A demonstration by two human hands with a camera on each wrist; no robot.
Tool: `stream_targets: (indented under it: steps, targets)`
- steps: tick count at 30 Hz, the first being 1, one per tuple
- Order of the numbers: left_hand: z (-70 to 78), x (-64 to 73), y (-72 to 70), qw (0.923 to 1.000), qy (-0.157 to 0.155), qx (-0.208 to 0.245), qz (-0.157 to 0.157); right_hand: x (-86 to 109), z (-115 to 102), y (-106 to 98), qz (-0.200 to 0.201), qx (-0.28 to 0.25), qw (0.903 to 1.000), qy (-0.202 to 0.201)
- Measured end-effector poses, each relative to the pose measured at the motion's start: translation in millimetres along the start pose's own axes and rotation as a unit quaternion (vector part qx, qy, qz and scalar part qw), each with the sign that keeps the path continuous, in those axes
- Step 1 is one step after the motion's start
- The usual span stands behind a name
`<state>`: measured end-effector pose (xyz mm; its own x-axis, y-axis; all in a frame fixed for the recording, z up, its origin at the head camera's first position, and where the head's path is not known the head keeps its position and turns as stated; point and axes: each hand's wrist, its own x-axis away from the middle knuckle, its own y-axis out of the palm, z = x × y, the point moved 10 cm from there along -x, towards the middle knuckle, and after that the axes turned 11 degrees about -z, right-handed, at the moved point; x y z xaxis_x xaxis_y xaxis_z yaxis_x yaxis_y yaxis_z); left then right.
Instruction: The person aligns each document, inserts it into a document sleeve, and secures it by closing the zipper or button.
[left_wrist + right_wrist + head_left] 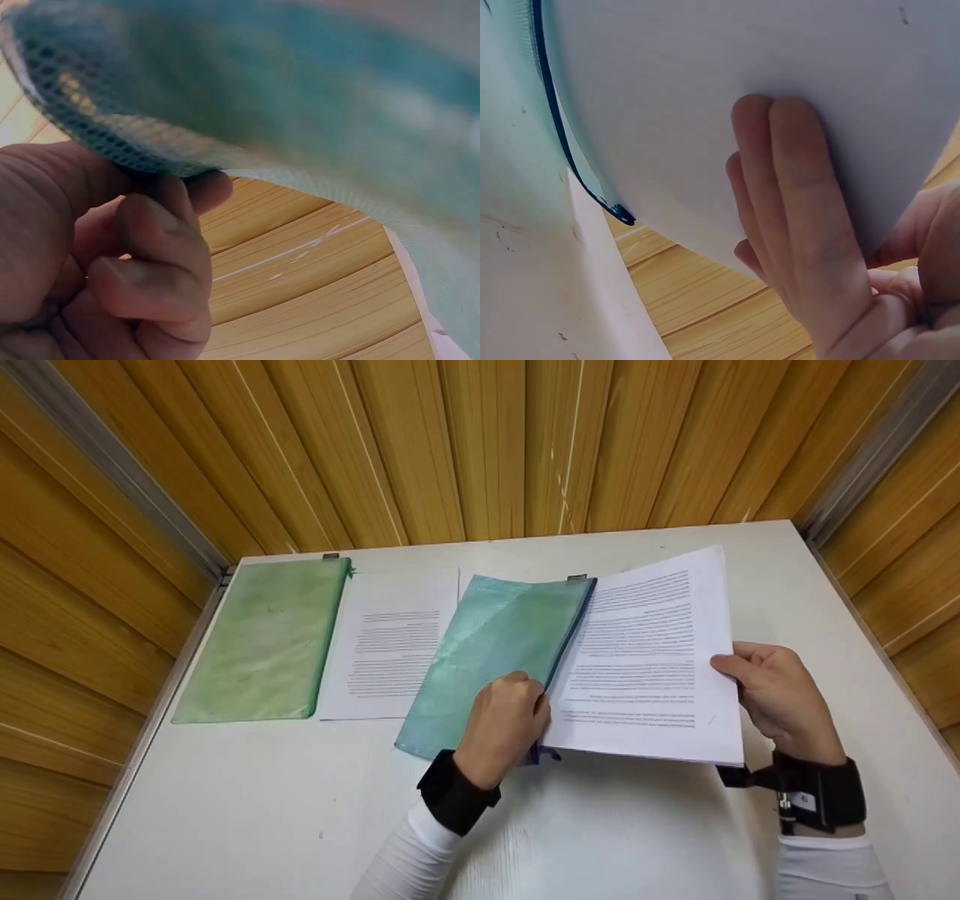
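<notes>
A blue-green mesh zip pouch [502, 637] lies tilted in the middle of the head view, its dark zip edge facing right. My left hand [501, 724] pinches that edge near the lower corner; the left wrist view shows curled fingers [161, 292] under the mesh. A stack of printed sheets [645, 660] reaches out from the pouch's mouth, its left side inside or behind the edge. At the sheets' right edge my right hand [784, 690] holds them, thumb on top. Its fingers [802, 180] lie straight against the underside in the right wrist view.
On the left of the white table [247, 810] lies a green zip pouch [262, 641]. Between the two pouches is another printed sheet [390, 660], partly covered by the blue-green pouch. Wood-patterned panels [487, 450] stand behind the table and at both sides.
</notes>
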<state>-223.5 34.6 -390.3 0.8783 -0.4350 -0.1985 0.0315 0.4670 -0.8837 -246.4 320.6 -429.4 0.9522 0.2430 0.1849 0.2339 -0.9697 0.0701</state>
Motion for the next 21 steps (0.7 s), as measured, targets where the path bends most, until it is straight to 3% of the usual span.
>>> stream_targets:
  steps: [9,12,21]
  targets:
    - [-10.6,-4.2,7.0,0.9987,-0.014,0.043,-0.024,-0.5,-2,10,0.041,0.079,0.9960,0.012]
    - [-11.4,-4.9,8.1,0.9984,-0.018,0.047,-0.026,-3.5,0,16,0.032,0.099,0.9944,0.014]
    - [-6.2,-4.2,7.9,0.9994,0.009,0.032,0.006,-11.2,11,21,-0.024,0.058,0.9978,0.020]
